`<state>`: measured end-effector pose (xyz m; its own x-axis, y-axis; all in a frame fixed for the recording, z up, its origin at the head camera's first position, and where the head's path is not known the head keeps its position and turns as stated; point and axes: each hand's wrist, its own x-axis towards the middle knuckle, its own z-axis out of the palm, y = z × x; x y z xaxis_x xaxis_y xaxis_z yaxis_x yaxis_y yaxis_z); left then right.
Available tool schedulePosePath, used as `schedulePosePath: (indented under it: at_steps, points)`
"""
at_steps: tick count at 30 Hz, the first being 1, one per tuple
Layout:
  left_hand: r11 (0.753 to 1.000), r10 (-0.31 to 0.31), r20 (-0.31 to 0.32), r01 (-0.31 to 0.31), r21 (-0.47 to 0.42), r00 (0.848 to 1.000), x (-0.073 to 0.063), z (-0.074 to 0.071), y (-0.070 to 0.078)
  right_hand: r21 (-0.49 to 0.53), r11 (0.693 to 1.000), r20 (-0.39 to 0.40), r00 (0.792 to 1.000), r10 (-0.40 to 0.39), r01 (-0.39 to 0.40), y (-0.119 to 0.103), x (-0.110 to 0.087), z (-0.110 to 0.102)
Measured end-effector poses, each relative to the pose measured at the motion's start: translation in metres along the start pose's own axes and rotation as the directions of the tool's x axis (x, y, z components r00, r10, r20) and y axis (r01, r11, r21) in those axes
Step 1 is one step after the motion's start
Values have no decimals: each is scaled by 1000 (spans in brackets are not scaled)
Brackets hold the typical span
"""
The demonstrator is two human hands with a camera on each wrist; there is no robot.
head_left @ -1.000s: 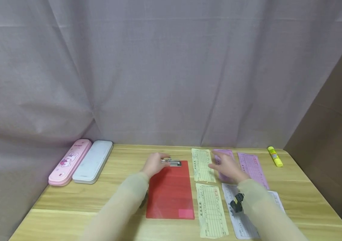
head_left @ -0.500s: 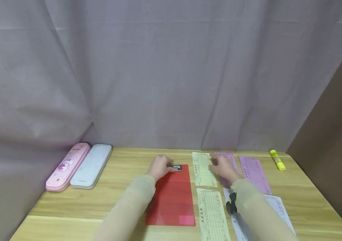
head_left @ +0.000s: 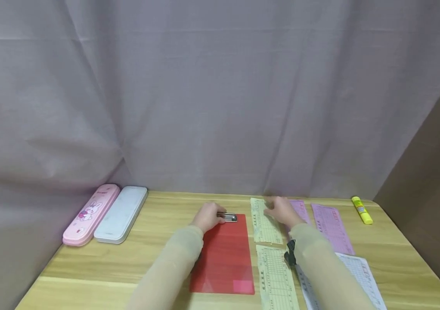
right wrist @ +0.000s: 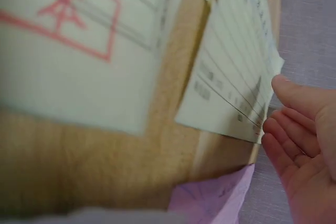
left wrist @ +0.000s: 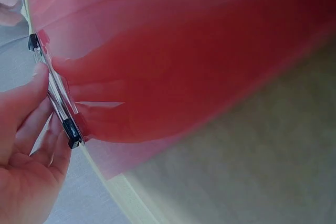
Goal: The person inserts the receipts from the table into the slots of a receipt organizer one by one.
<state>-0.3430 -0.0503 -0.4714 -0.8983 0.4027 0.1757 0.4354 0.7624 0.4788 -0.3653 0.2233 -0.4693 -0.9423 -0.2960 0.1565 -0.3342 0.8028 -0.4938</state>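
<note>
A red translucent clipboard [head_left: 224, 258] lies on the wooden table in front of me. My left hand [head_left: 206, 217] grips the metal clip [head_left: 227, 217] at its top; in the left wrist view, the thumb lies on one side of the clip [left wrist: 59, 95] and the fingers on the other. At the upper yellow slip [head_left: 264, 221], my right hand [head_left: 285, 212] reaches over the right edge. The right wrist view shows the thumb and fingertips [right wrist: 269, 125] slightly apart, right at that slip's edge [right wrist: 226, 87]. A second yellow slip [head_left: 276, 275] lies nearer me.
Purple slips [head_left: 332, 228] and white slips [head_left: 363, 273] lie on the right, partly under my right arm. A yellow glue stick [head_left: 361, 210] is at the far right. A pink pencil case [head_left: 92, 214] and a white case [head_left: 122, 214] sit at the left, before a grey curtain [head_left: 220, 99].
My left hand has moved right onto the clip and closed around it. My right hand has shifted slightly left over the upper yellow slip. The view has moved a little.
</note>
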Motion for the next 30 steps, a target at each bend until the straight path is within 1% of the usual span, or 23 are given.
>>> schedulePosePath:
  at_steps: [3, 5, 9, 12, 16, 19, 24, 27, 30]
  points:
    - [1000, -7, 11, 7, -3, 1000, 1, 1, 0, -7, 999, -16, 999, -51, 50, 3, 1, 4]
    - [1000, 0, 14, 0, 12, 1000, 1, 2, -1, 0, 998, -18, 998, -62, 62, 5, 3, 4]
    - [996, 33, 43, -36, 85, 999, 3, 2, -3, -13, 1000, -11, 1000, -25, 25, 6, 9, 2]
    - [984, 71, 62, -80, 162, 996, 4, 2, -3, -51, 999, -13, 1000, -16, 15, 7, 14, 2]
    - [973, 100, 76, -113, 202, 992, 5, 1, -2, -80, 997, -7, 1000, -14, 14, 9, 18, 5]
    - [978, 99, 79, -112, 177, 992, 6, 0, -1, -82, 997, 10, 1000, 8, -8, 8, 18, 7]
    - [986, 100, 56, -107, 130, 993, 5, -1, -4, -86, 996, 25, 1000, -3, 5, 6, 17, 7]
    - [987, 108, 44, -113, 114, 993, 4, 0, -7, -101, 995, 19, 1000, -10, 12, 6, 16, 9]
    - [991, 97, 39, -100, 84, 995, 4, 2, -10, -100, 995, 2, 1000, -4, 4, 7, 15, 11]
